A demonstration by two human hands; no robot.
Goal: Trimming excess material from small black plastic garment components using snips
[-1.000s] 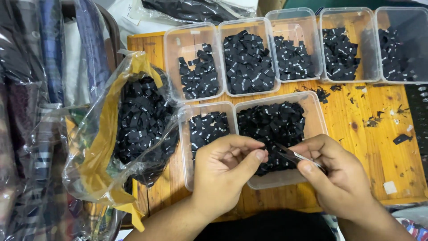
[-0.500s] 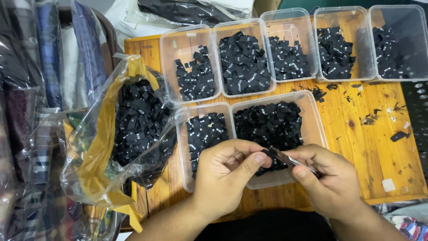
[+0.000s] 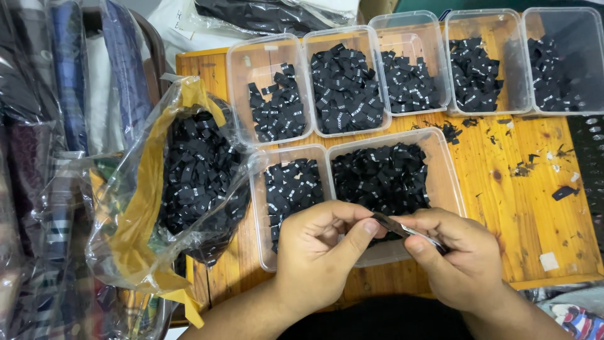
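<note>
Both hands have drifted slightly rightward, left hand (image 3: pixel 324 252) and right hand (image 3: pixel 462 258) fingers pinching one black label (image 3: pixel 391 224) above the near tubs (image 3: pixel 450 182), many sorted, bag (image 3: pixel 195 182) still full.

Black labels (image 3: pixel 384 179) in clear tubs, bag (image 3: pixel 126 252).

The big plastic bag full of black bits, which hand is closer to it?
The left hand is closer: it sits just right of the plastic bag. The right hand is farther right, beyond the left one.
</note>
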